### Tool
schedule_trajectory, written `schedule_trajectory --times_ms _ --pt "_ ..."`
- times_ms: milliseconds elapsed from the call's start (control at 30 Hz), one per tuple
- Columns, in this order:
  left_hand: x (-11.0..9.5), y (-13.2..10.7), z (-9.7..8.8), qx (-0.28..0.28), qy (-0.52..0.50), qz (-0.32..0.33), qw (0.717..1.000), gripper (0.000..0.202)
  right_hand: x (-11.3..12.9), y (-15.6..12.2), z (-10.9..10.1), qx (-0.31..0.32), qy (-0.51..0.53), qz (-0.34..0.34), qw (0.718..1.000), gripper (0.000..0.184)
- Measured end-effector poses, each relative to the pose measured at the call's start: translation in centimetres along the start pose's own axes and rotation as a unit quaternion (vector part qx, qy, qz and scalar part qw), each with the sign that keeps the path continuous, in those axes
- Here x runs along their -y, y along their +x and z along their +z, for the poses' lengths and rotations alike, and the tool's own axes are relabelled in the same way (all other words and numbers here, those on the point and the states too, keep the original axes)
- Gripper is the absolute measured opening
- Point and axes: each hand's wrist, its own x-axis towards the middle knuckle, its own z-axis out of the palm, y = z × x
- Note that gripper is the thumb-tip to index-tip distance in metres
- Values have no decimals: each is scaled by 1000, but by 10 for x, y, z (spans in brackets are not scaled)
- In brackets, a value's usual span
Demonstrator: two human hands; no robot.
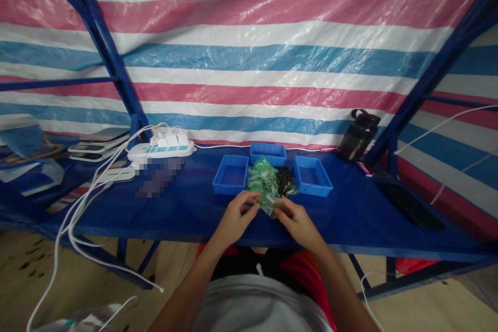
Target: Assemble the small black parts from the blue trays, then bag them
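A heap of small green translucent plastic pieces (261, 176) lies on the blue table, with a smaller pile of dark little parts (285, 180) against its right side. At the heap's near left edge is my left hand (239, 215), thumb and fingers curled together in a pinch; what is between the tips is too small to make out. Across from it, my right hand (299, 222) is closed at the near right edge, its fingertips by a small pale piece I cannot identify. Three blue trays surround the heap: left (230, 190), back (268, 161) and right (316, 190).
A white power strip (161, 151) with plugs and trailing white cables (83, 192) occupies the left side. A dark bottle (356, 137) stands at the back right, near a black flat object (410, 206). Blue metal posts (105, 46) frame a striped sheet (272, 57) behind.
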Motion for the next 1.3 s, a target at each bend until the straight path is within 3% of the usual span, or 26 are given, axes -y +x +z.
schedule_trajectory --times_ms 100,267,600,967,1133,1300 --pt "6 2 3 4 9 -33 999 32 -2 -1 0 -3 8 9 1000 14" --pt "4 3 3 26 41 -58 997 21 -4 -1 0 -9 10 4 1000 16" --pt "4 2 2 41 -23 -74 996 19 -8 0 2 -50 18 21 998 19" --pt "-2 3 -2 39 2 -90 995 20 -13 3 4 -99 36 38 994 21" --pt "-2 4 -3 38 18 -91 995 19 -6 2 5 -50 34 38 997 21" --pt "-3 3 -4 51 30 -69 996 24 -5 1 5 -42 27 42 998 23"
